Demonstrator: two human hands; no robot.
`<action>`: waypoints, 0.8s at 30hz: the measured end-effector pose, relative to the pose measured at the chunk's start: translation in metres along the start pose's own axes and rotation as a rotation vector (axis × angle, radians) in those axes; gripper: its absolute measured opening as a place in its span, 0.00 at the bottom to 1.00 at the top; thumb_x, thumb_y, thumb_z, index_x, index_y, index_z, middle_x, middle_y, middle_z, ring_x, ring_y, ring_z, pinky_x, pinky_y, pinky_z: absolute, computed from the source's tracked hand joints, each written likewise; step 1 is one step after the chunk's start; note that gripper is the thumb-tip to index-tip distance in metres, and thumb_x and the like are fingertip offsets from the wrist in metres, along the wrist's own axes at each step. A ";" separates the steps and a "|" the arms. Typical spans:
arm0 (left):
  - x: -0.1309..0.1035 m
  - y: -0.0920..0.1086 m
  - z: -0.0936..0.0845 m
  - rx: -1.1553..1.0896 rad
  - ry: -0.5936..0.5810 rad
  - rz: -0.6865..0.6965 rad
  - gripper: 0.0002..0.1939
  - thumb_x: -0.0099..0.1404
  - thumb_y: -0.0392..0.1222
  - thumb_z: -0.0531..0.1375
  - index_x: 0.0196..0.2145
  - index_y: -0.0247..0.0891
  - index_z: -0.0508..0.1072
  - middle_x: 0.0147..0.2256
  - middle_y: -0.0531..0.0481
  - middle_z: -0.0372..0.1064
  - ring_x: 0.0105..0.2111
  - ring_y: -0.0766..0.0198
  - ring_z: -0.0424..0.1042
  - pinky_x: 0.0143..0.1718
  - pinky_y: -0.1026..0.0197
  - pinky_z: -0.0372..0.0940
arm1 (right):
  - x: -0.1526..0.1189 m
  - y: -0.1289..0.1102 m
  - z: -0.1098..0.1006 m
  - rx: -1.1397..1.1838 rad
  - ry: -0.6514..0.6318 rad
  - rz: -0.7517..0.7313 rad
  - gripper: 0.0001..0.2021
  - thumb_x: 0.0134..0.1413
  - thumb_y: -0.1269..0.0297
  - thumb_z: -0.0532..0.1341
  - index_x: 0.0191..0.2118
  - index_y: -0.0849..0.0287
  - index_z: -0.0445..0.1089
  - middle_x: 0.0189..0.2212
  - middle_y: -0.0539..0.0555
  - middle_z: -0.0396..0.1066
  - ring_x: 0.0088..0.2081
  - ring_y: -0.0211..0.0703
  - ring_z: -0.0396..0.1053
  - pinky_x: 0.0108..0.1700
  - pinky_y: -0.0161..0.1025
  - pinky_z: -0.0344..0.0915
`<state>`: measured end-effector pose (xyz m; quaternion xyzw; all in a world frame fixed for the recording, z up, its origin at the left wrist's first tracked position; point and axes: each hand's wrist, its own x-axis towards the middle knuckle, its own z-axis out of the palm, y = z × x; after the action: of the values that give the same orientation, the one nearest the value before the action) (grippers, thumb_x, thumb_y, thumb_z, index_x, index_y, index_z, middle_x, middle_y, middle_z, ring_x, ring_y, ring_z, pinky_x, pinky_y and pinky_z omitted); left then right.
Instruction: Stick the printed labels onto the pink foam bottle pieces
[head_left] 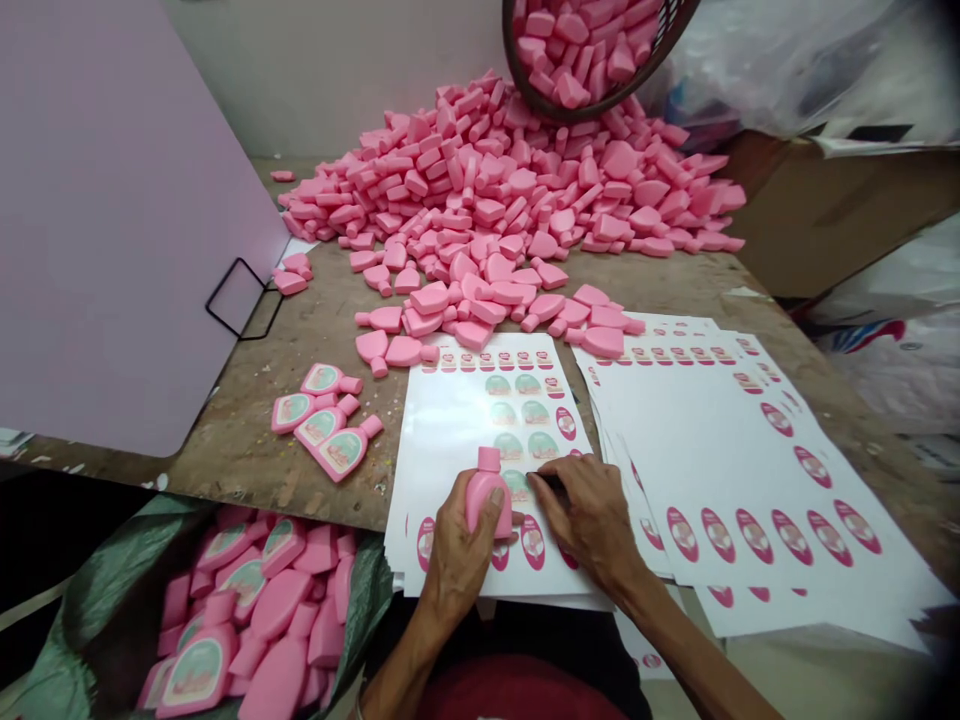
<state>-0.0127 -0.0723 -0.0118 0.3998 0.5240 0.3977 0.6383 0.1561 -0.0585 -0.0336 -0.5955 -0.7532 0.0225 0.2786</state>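
Note:
My left hand [461, 540] is closed around a small pink bottle [487, 503], held upright with its neck toward the pile. No label shows on its visible face. Below it lies a sticker sheet [450, 450] printed with green half-round labels and pink oval ones. My right hand [589, 510] rests on this sheet, its fingers drawn together at the edge of a green label [516, 486]. Something dark shows under those fingers, too small to name. Left of the sheet, several labelled pink bottles [341, 450] lie together on the table.
A large heap of pink bottles [480, 190] covers the table's back, below a tilted brown basket [517, 80]. Partly used sticker sheets [720, 440] lie at right. A green sack [97, 610] of labelled bottles stands below the left edge. A pale panel [127, 220] rises at left.

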 end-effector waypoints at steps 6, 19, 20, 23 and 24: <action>-0.002 0.006 0.001 -0.016 0.050 -0.006 0.18 0.63 0.54 0.56 0.42 0.38 0.67 0.31 0.51 0.68 0.28 0.63 0.74 0.29 0.63 0.72 | 0.001 0.000 0.006 0.140 0.022 0.082 0.08 0.53 0.59 0.62 0.29 0.57 0.66 0.24 0.51 0.68 0.29 0.42 0.64 0.37 0.42 0.59; -0.008 0.011 0.004 -0.530 0.092 -0.108 0.28 0.63 0.62 0.53 0.45 0.32 0.70 0.33 0.45 0.74 0.27 0.62 0.74 0.26 0.62 0.70 | 0.012 -0.032 -0.028 0.621 -0.057 0.293 0.10 0.53 0.57 0.62 0.38 0.54 0.75 0.33 0.52 0.75 0.35 0.42 0.71 0.37 0.38 0.68; -0.008 0.013 0.005 -0.540 0.082 -0.110 0.29 0.62 0.63 0.53 0.44 0.33 0.71 0.32 0.46 0.74 0.27 0.61 0.74 0.26 0.62 0.70 | 0.013 -0.036 -0.028 0.632 -0.066 0.262 0.09 0.54 0.58 0.61 0.37 0.54 0.75 0.33 0.52 0.75 0.35 0.42 0.71 0.37 0.38 0.68; -0.009 0.016 0.006 -0.553 0.071 -0.113 0.31 0.61 0.65 0.53 0.44 0.33 0.71 0.30 0.47 0.74 0.27 0.61 0.75 0.26 0.62 0.70 | 0.013 -0.043 -0.025 0.637 -0.074 0.241 0.09 0.55 0.58 0.61 0.36 0.53 0.76 0.32 0.52 0.75 0.34 0.42 0.70 0.36 0.39 0.68; -0.009 0.017 0.006 -0.557 0.072 -0.114 0.31 0.60 0.65 0.53 0.44 0.33 0.72 0.30 0.47 0.74 0.27 0.61 0.75 0.26 0.62 0.70 | 0.013 -0.044 -0.024 0.631 -0.076 0.240 0.09 0.55 0.58 0.61 0.37 0.53 0.76 0.31 0.53 0.75 0.33 0.42 0.70 0.35 0.39 0.68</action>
<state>-0.0096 -0.0752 0.0080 0.1645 0.4386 0.5036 0.7259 0.1263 -0.0663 0.0075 -0.5628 -0.6435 0.3093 0.4165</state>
